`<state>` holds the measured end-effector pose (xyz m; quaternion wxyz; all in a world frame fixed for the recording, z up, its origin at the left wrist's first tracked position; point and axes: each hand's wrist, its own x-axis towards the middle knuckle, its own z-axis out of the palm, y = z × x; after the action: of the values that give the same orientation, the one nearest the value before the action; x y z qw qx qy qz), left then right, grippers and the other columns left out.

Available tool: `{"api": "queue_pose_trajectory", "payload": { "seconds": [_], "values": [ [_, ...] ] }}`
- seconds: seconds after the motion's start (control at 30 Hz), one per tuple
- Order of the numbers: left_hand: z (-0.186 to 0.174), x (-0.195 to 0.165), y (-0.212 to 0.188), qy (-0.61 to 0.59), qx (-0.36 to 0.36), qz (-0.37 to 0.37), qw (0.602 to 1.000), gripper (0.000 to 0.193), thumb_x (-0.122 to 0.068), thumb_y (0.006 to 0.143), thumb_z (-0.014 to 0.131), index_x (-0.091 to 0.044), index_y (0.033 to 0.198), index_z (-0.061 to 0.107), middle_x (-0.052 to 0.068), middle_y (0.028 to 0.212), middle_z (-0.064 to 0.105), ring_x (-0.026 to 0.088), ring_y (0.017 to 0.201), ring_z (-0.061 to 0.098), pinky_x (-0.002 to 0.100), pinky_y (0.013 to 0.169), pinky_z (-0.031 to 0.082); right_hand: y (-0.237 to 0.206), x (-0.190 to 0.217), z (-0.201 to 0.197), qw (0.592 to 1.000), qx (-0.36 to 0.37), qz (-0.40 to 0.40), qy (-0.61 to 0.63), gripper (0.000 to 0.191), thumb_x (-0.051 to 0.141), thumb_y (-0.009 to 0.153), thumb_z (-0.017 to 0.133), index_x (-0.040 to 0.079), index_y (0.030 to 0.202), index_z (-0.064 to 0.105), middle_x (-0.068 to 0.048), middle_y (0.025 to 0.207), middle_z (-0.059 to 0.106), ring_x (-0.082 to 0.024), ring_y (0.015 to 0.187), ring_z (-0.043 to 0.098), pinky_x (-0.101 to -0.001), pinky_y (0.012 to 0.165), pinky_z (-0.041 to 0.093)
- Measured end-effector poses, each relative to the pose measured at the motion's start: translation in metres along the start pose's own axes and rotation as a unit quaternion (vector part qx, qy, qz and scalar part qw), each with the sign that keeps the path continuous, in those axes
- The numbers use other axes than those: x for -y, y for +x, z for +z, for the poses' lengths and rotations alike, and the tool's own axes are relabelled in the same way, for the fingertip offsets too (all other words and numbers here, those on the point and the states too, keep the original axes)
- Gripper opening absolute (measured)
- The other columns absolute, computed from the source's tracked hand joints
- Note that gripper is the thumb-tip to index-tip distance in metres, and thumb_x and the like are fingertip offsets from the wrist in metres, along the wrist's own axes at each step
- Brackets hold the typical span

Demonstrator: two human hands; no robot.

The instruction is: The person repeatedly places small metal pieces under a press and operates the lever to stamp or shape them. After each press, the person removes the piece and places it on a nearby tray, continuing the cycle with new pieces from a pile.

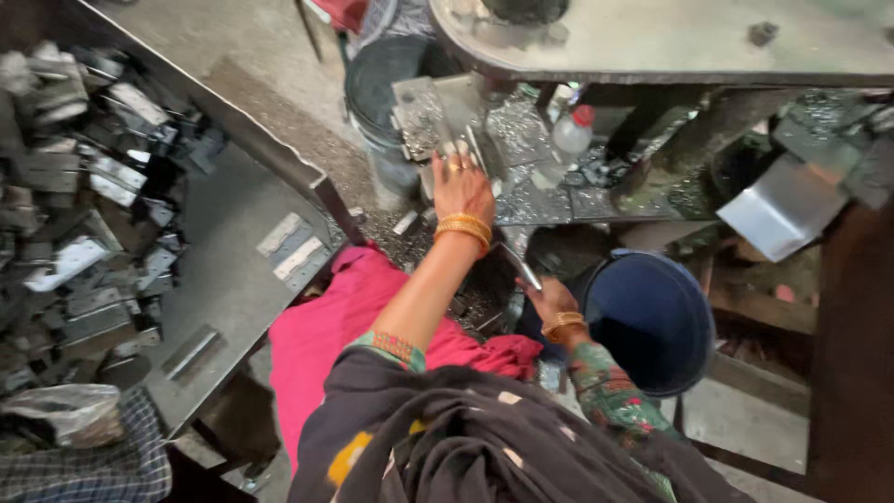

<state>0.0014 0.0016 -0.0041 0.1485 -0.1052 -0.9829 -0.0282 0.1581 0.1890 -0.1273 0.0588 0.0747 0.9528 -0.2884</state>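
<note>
My left hand (461, 184) reaches forward, with its fingers resting on a flat metal piece (473, 147) that lies on a grimy work surface (521, 200) strewn with metal chips. Whether it grips the piece I cannot tell. My right hand (551, 303) is held low, close to my lap, and is closed on a thin flat metal strip (521, 268) that points up and to the left. It hovers just left of a dark blue bucket (652, 321). Gold bangles are on both wrists.
A heap of grey metal pieces (74, 214) fills a sloped metal tray (223, 279) on the left. A heavy machine table (652, 42) overhangs at the top. A red-capped plastic bottle (573, 130), a dark bin (382, 84) and a bent metal chute (782, 207) stand nearby.
</note>
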Motion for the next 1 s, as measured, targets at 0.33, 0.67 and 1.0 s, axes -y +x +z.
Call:
{"api": "queue_pose_trajectory", "payload": {
  "seconds": [0.33, 0.67, 1.0],
  "values": [
    [0.010, 0.006, 0.014, -0.039, 0.018, -0.016, 0.999, 0.047, -0.034, 0.090, 0.051, -0.007, 0.122, 0.073, 0.015, 0.155, 0.048, 0.034, 0.145, 0.034, 0.055, 0.118, 0.011, -0.005, 0.004, -0.014, 0.998, -0.032, 0.016, -0.044, 0.050, 0.055, 0.090, 0.062, 0.008, 0.105, 0.071, -0.022, 0.092, 0.073, -0.044, 0.090, 0.070, -0.0536, 0.076, 0.053],
    [0.017, 0.017, 0.023, 0.094, 0.073, 0.015, 0.993, 0.038, -0.020, 0.102, 0.048, -0.009, 0.132, 0.067, 0.014, 0.159, 0.048, 0.036, 0.150, 0.037, 0.062, 0.121, 0.007, 0.008, -0.001, -0.028, 0.995, -0.013, 0.036, -0.090, 0.058, 0.063, 0.090, 0.061, 0.008, 0.101, 0.076, -0.023, 0.093, 0.073, -0.045, 0.093, 0.069, -0.0535, 0.079, 0.052],
    [0.017, 0.021, 0.030, 0.036, 0.117, 0.005, 0.992, 0.037, -0.021, 0.096, 0.052, -0.013, 0.127, 0.072, 0.010, 0.159, 0.047, 0.033, 0.149, 0.036, 0.063, 0.121, 0.008, 0.002, 0.007, -0.027, 0.991, 0.017, 0.056, -0.122, 0.051, 0.057, 0.093, 0.063, 0.008, 0.100, 0.072, -0.023, 0.097, 0.073, -0.044, 0.096, 0.068, -0.0547, 0.080, 0.052]
  ]
}}
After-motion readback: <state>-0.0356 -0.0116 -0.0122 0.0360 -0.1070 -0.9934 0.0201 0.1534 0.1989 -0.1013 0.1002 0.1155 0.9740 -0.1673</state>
